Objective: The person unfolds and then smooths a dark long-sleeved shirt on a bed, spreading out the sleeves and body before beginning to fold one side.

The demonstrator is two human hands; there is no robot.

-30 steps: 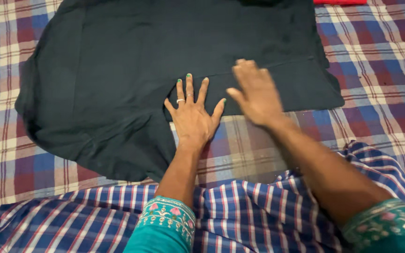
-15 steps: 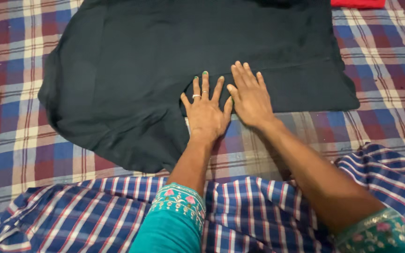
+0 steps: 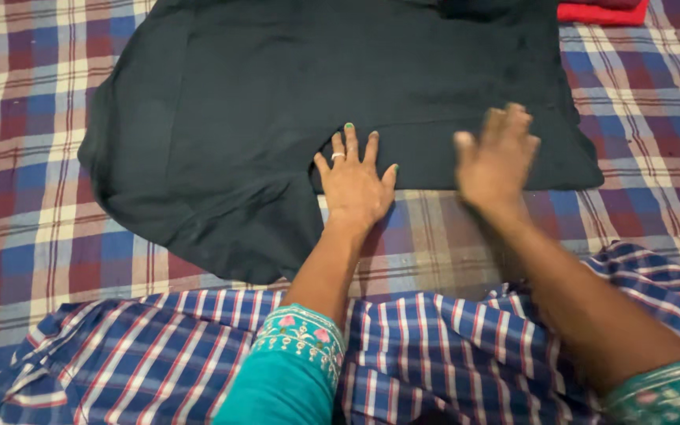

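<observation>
Head view, looking down: left hand lying flat and open, fingers spread, pressing on the near edge of a dark garment. Wearing a ring on one finger and green polish on the nails. Resting with the fingertips on the dark cloth and the heel of the palm over the checked bedsheet just near of the hem.

Right hand showing blurred, open with fingers spread, gripping nothing, placed over the near right part of the same garment, well to the right of the left hand. Not clear whether touching the cloth or hovering just above it.

Dark garment lying spread out on the bedsheet, filling the far middle of the scene, reaching from the far edge down to the hands. Bulging out on the left side in a rounded, slightly rumpled flap coming nearest the person at lower left; running straighter along the near right edge, ending in a corner at far right.

Red cloth peeking in at the far right corner, just beside the garment's far edge.

Teal sleeves with embroidered cuffs covering both forearms near the camera. Blue, white and red checked fabric lying across the near part of the scene, under both arms.
</observation>
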